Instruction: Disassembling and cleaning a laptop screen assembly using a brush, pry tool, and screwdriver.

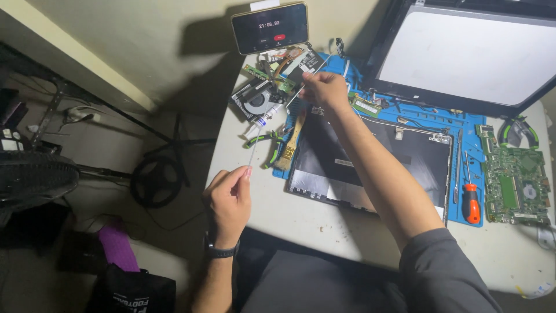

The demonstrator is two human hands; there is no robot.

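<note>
- R arm in a grey sleeve stretched far fwd across the laptop lid [370, 156], elbow near the body, right hand [325, 90] up at the lid's far-left corner.
- L arm bent, forearm rising from the lap, dark watch [220, 251] on the wrist; left hand [227, 197] hovers off the tabletop [260, 203] edge, well to the near-left of the lid.
- Tabletop is white and round-edged, set against a pale wall; blue work mat [463, 124] lies under the lid.
- Left of the lid: paintbrush [291, 142] and green-handled pliers [263, 142] just beside it, a small tube [260, 123] and a cooling fan [258, 101] further off.
- Right of the lid: red screwdriver [472, 200], then a green circuit board [514, 182].
- Beyond the lid: a screen panel [466, 52] propped up, and a phone [270, 27] w/ a timer leaning on the wall.
- Floor to the left is dark, w/ cables and a fan cage [35, 177].
- Right hand closed, fingers pinched on the far end of a thin white strip [307, 81].
- Left hand also closed, thumb and forefinger pinching the near end of that strip, which runs diagonally past the lid's left side, btwn both hands.
</note>
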